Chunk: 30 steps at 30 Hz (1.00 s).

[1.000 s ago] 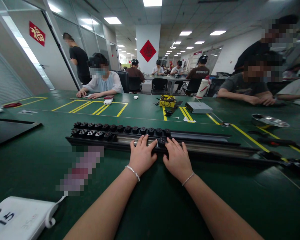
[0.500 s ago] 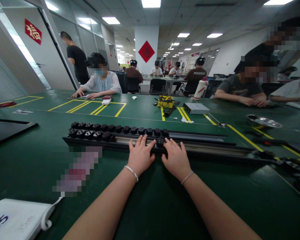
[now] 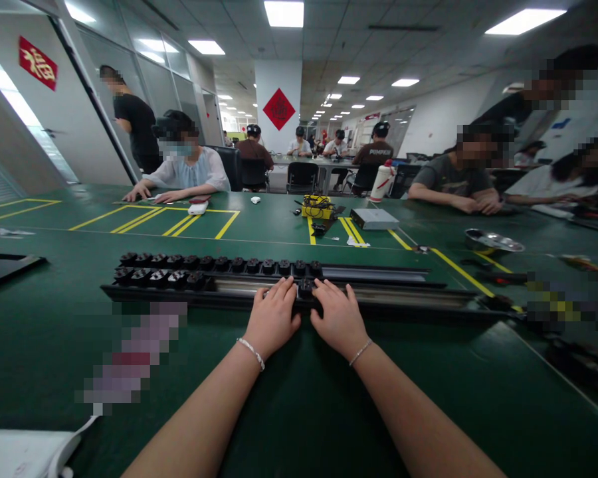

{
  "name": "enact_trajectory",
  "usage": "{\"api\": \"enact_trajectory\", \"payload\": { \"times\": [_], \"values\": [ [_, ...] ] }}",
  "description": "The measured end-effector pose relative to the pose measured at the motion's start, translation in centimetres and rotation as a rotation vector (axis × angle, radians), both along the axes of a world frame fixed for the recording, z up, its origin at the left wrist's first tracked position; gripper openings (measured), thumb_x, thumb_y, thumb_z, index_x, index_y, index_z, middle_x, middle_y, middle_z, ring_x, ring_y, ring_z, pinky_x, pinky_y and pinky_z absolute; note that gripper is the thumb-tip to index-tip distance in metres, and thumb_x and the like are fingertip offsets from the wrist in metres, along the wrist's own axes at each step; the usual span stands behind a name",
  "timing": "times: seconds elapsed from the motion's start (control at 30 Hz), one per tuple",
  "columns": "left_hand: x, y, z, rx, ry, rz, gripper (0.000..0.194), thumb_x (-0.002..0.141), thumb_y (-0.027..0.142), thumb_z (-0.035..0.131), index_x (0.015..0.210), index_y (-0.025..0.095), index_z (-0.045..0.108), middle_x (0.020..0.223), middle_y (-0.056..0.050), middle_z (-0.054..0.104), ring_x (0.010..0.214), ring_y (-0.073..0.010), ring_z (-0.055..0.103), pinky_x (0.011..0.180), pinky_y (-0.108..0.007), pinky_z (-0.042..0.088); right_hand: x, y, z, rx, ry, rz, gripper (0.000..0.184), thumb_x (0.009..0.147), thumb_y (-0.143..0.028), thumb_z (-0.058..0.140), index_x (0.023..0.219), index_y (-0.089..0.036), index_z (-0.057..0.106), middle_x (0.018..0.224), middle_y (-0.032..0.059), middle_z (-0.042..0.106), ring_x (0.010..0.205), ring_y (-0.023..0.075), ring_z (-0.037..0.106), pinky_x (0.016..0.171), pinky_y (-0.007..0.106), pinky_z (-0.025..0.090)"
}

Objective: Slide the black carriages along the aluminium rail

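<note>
A long black power track (image 3: 408,302) with a shiny metal groove lies across the table in front of me. Several black socket modules (image 3: 157,277) sit in its left part, and one single socket module (image 3: 305,287) sits near the middle. My left hand (image 3: 272,322) rests on the track just left of that module, fingers stretched over the groove. On the other side, my right hand (image 3: 339,318) has its fingers stretched out, tips at the module's right edge. Both thumbs point inward at the front edge. Whether the fingertips press on the module is hard to see.
Behind lies a second black track (image 3: 379,272) with several modules. A yellow box (image 3: 317,206) with cables, a grey box (image 3: 375,219), a white bottle (image 3: 381,180) and a metal bowl (image 3: 493,240) stand farther back. Other people sit across the table.
The whole view has shifted, so things appear farther left and slightly lower. My left fingers look closer together. Both hands stay on either side of the single module.
</note>
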<state>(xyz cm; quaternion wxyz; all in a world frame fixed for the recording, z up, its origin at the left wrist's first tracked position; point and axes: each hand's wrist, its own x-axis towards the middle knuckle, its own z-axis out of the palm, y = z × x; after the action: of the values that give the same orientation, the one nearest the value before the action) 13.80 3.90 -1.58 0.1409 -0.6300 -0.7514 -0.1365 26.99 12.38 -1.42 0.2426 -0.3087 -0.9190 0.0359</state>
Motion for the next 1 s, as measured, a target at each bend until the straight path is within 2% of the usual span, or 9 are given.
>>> {"api": "enact_trajectory", "payload": {
  "times": [0.47, 0.73, 0.87, 1.0],
  "values": [
    [0.3, 0.3, 0.0, -0.005, 0.031, 0.03, 0.051, 0.075, 0.032, 0.047, 0.125, 0.021, 0.043, 0.138, -0.006, 0.04, 0.127, -0.0232, 0.034, 0.093, -0.042, 0.033, 0.2, 0.0, -0.1, -0.002, -0.013, 0.011, 0.037, 0.074, -0.023, 0.049, 0.11, -0.021, 0.052, 0.131, 0.0058, 0.047, 0.124, 0.0203, 0.035, 0.105, 0.049, 0.013],
    [0.7, 0.3, -0.3, 0.0, 0.029, 0.057, 0.06, 0.074, 0.033, 0.047, 0.131, 0.018, 0.036, 0.14, -0.009, 0.036, 0.129, -0.0235, 0.029, 0.096, -0.043, 0.03, 0.3, 0.0, -0.2, 0.029, -0.038, -0.019, 0.038, 0.073, -0.022, 0.049, 0.111, -0.022, 0.053, 0.135, 0.0056, 0.043, 0.127, 0.0218, 0.032, 0.105, 0.049, 0.016],
    [0.8, 0.5, 0.0, -0.021, 0.017, 0.074, 0.058, 0.074, 0.034, 0.048, 0.129, 0.02, 0.038, 0.139, -0.008, 0.039, 0.128, -0.0241, 0.032, 0.095, -0.044, 0.031, 0.8, 0.3, -0.2, 0.03, -0.068, -0.019, 0.042, 0.074, -0.021, 0.049, 0.116, -0.024, 0.051, 0.135, 0.0052, 0.043, 0.127, 0.0218, 0.032, 0.104, 0.049, 0.017],
    [0.9, 0.8, 0.2, -0.018, -0.001, 0.105, 0.053, 0.075, 0.036, 0.047, 0.126, 0.021, 0.042, 0.136, -0.009, 0.042, 0.125, -0.0248, 0.035, 0.094, -0.045, 0.033, 1.9, 1.0, -0.1, 0.044, -0.129, 0.041, 0.054, 0.072, -0.019, 0.05, 0.125, -0.029, 0.045, 0.137, 0.0034, 0.04, 0.127, 0.0202, 0.031, 0.104, 0.047, 0.018]
  ]
}}
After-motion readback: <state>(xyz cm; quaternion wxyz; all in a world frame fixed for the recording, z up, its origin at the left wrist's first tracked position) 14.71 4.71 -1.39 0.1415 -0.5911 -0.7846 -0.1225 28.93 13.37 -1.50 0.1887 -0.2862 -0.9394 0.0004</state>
